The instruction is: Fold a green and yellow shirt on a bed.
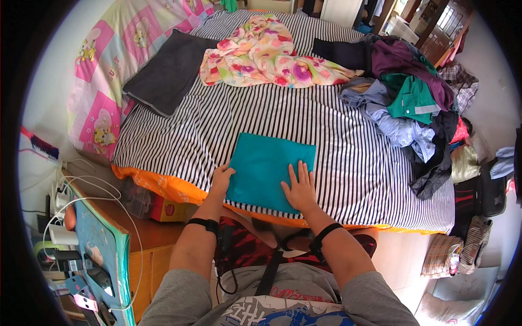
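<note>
A teal cloth (265, 175), folded into a flat, roughly square shape, lies on a bed with a black-and-white striped sheet (261, 110), close to its near edge. My left hand (222, 178) rests at the cloth's left edge, its fingers bent; whether it pinches the fabric cannot be made out. Flat on the right part of the cloth lies my right hand (301, 189), palm down with its fingers spread.
A dark grey folded cloth (167, 73) lies at the bed's far left, beside a crumpled floral cloth (265, 57). Mixed clothes (412, 93) are heaped at right. Left of me, a cabinet (151, 273) adjoins a cluttered teal-topped table (98, 232) with looping cables.
</note>
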`<state>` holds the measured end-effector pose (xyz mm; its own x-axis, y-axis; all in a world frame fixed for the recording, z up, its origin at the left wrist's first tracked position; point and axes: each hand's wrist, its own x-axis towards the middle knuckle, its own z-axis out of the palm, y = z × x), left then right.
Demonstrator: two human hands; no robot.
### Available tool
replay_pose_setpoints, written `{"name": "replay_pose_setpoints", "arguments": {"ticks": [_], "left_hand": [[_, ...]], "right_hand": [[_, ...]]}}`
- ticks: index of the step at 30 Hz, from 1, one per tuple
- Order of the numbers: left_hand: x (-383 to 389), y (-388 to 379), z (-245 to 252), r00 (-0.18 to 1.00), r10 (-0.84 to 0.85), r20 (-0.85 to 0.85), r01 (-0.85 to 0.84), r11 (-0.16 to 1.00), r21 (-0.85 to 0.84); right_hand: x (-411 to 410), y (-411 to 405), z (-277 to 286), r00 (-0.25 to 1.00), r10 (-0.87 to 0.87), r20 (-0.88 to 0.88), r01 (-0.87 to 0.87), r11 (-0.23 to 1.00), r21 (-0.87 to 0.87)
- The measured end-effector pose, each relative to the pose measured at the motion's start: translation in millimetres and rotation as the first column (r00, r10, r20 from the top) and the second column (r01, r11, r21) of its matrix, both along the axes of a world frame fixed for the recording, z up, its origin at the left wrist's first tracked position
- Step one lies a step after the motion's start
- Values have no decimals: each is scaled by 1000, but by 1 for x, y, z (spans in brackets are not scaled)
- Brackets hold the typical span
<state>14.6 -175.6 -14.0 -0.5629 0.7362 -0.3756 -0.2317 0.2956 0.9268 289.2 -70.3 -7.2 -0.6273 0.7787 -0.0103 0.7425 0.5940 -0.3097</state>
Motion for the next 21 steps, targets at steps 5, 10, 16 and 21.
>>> {"name": "replay_pose_setpoints", "arguments": {"ticks": [5,10,16,21], "left_hand": [[-9,-1,5,997,-14,76,15,1000,-14],[-23,0,12,659,-284,-696,120,954,-275],[37,29,42,226,-229,-947,153,968,-197],[110,63,44,66,-293,-954,513,830,-220]], "right_hand": [[0,-4,-2,1000,-10,8,10,1000,29],[-1,-6,-2,1000,-12,-17,13,999,51],[1,-4,-4,997,-18,-80,23,998,61],[6,-3,-10,992,-32,-122,36,999,38]]}}
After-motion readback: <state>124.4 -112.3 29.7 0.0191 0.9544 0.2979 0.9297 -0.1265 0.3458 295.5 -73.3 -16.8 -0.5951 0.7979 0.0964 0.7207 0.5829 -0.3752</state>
